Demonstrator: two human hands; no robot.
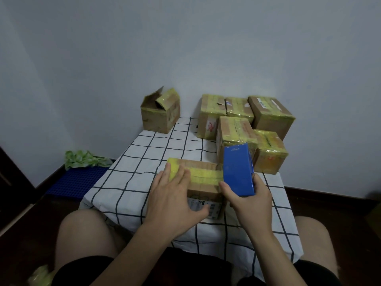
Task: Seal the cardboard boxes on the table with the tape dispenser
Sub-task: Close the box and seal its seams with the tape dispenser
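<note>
A small cardboard box lies at the near middle of the table, with a band of yellow tape running across its top. My left hand lies flat on the box's left part, fingers straight over the tape's left end. My right hand grips the blue tape dispenser, which stands upright at the box's right end, where the tape band meets it. Several taped boxes stand clustered at the far right. One box with its flaps open stands at the far left corner.
The table wears a white cloth with a black grid. A blue grid mat and crumpled green tape lie on the floor to the left. My knees flank the table's near edge. A wall stands right behind the boxes.
</note>
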